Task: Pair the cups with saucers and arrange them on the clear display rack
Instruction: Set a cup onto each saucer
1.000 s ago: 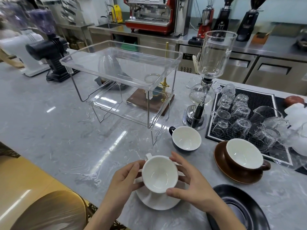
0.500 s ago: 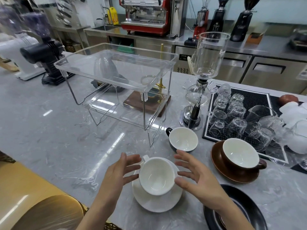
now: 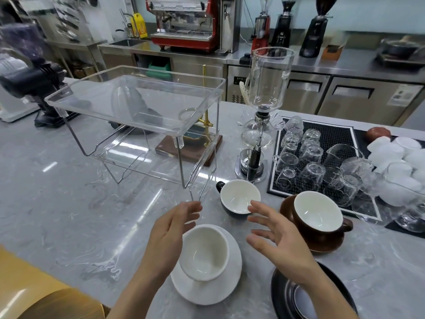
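grey marble counter (image 3: 69, 215) carries everything. clear display rack (image 3: 135, 107) stands at centre-left, two tiers on wire legs, both trays bare of cups. black rubber mat (image 3: 331, 139) to the right holds upturned clear glasses (image 3: 299, 162) and glass pitchers. siphon brewer (image 3: 269, 88) stands between rack and mat, upper glass chamber see-through, contents not clear. glass bowl (image 3: 404, 187) at far right holds white paper filters.

black saucer (image 3: 282, 288) sits at the bottom right, partly under the right forearm, nothing in it that can be made out. white saucer (image 3: 220, 288) sits near the bottom centre with the white cup (image 3: 204, 252) on it, cup inside bare. brown saucer (image 3: 322, 245) carries the brown cup (image 3: 317, 215), white inside, bare, handle to the right. black cup (image 3: 239, 199) stands alone on the counter just in front of the rack leg, white inside, bare, handle to the left.

left hand (image 3: 170, 233) hovers just left of the white cup, fingers relaxed and spread, gripping nothing. right hand (image 3: 278, 236) hovers between white cup and brown cup, fingers spread loose, holding nothing, fingertips over the black cup's near rim.
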